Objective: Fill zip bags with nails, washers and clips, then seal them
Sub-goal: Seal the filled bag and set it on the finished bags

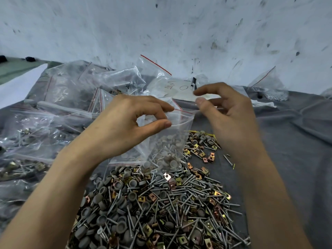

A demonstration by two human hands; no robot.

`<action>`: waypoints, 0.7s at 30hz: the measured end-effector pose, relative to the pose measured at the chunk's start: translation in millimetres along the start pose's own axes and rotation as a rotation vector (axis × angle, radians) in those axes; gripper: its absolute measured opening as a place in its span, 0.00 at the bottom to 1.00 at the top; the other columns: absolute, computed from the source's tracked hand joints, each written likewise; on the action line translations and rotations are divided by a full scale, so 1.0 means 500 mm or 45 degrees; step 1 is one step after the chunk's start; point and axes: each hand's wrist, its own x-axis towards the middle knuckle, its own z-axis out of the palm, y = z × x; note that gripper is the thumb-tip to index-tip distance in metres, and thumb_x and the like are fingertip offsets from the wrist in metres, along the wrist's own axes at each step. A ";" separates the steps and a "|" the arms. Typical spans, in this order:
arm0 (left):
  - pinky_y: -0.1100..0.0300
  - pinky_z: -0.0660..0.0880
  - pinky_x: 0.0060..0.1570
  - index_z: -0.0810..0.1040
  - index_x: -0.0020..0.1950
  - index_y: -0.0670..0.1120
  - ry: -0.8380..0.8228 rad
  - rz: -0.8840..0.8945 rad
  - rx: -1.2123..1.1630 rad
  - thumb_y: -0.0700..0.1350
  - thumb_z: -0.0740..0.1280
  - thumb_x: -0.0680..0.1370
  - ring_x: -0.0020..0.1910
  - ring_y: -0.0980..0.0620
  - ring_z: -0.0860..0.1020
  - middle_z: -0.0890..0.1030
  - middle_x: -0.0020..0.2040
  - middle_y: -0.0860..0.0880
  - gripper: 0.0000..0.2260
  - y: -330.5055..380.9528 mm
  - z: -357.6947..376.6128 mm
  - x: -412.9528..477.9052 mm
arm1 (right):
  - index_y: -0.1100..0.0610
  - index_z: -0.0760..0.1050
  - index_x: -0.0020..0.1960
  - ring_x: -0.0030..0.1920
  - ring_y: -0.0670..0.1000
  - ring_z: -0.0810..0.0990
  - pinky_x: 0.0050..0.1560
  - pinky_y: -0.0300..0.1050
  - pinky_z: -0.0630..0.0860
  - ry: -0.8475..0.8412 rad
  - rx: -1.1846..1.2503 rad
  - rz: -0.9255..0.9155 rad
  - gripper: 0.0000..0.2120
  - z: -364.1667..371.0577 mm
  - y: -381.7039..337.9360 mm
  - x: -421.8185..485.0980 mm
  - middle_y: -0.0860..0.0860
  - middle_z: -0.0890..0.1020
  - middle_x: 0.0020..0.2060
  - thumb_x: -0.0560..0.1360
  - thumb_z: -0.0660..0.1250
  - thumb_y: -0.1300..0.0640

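A clear zip bag (pixel 167 142) with a red strip at its mouth hangs upright over the table, partly filled with grey washers and nails. My left hand (pixel 129 123) pinches the left side of the bag's mouth between thumb and forefinger. My right hand (pixel 226 112) is at the right end of the mouth, thumb touching the zip strip, forefinger raised above it. Below the bag lies a big loose pile (pixel 158 209) of nails, grey washers and brass and copper-coloured clips on a grey cloth (pixel 287 150).
Several filled and empty zip bags (pixel 59 97) are heaped on the left and behind. Another clear bag (pixel 267 85) with small metal parts leans against the scuffed white wall at the right. A paper sheet (pixel 181 88) with handwriting lies behind the hands.
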 end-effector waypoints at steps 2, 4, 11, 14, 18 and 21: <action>0.66 0.73 0.57 0.84 0.42 0.48 0.010 -0.011 -0.003 0.53 0.66 0.73 0.55 0.65 0.78 0.82 0.55 0.57 0.11 -0.002 0.001 0.000 | 0.48 0.78 0.43 0.34 0.38 0.77 0.38 0.32 0.72 0.063 -0.016 0.079 0.06 -0.007 0.023 0.007 0.40 0.81 0.35 0.75 0.68 0.58; 0.65 0.72 0.58 0.84 0.42 0.48 0.015 -0.019 -0.009 0.54 0.66 0.73 0.55 0.65 0.78 0.82 0.55 0.58 0.12 -0.003 0.001 0.000 | 0.48 0.76 0.41 0.38 0.44 0.78 0.44 0.41 0.75 -0.079 -0.225 0.254 0.08 -0.009 0.059 0.010 0.44 0.82 0.38 0.75 0.68 0.60; 0.65 0.73 0.57 0.83 0.42 0.48 0.021 -0.027 -0.037 0.55 0.65 0.73 0.55 0.66 0.78 0.82 0.55 0.58 0.13 -0.009 -0.001 -0.001 | 0.55 0.82 0.49 0.50 0.54 0.78 0.48 0.41 0.72 -0.679 -0.869 0.700 0.05 0.029 0.165 -0.014 0.55 0.82 0.51 0.75 0.68 0.61; 0.63 0.73 0.58 0.83 0.42 0.48 0.029 -0.023 -0.021 0.56 0.65 0.73 0.55 0.65 0.78 0.82 0.55 0.58 0.13 -0.011 -0.003 -0.001 | 0.55 0.82 0.49 0.54 0.54 0.77 0.50 0.41 0.71 -0.717 -0.914 0.724 0.06 0.035 0.172 -0.014 0.53 0.81 0.52 0.74 0.69 0.60; 0.63 0.73 0.57 0.83 0.42 0.47 0.028 -0.019 -0.007 0.54 0.65 0.74 0.55 0.65 0.78 0.82 0.55 0.57 0.12 -0.011 -0.003 -0.001 | 0.58 0.83 0.50 0.52 0.54 0.78 0.52 0.43 0.75 -0.835 -0.855 0.825 0.08 0.048 0.167 -0.021 0.55 0.82 0.49 0.72 0.73 0.56; 0.61 0.74 0.57 0.83 0.42 0.47 0.028 -0.018 -0.010 0.54 0.65 0.74 0.55 0.65 0.78 0.83 0.55 0.57 0.12 -0.010 -0.003 -0.001 | 0.60 0.82 0.51 0.51 0.56 0.80 0.56 0.50 0.78 -0.880 -0.838 0.827 0.08 0.052 0.164 -0.028 0.57 0.82 0.49 0.73 0.71 0.59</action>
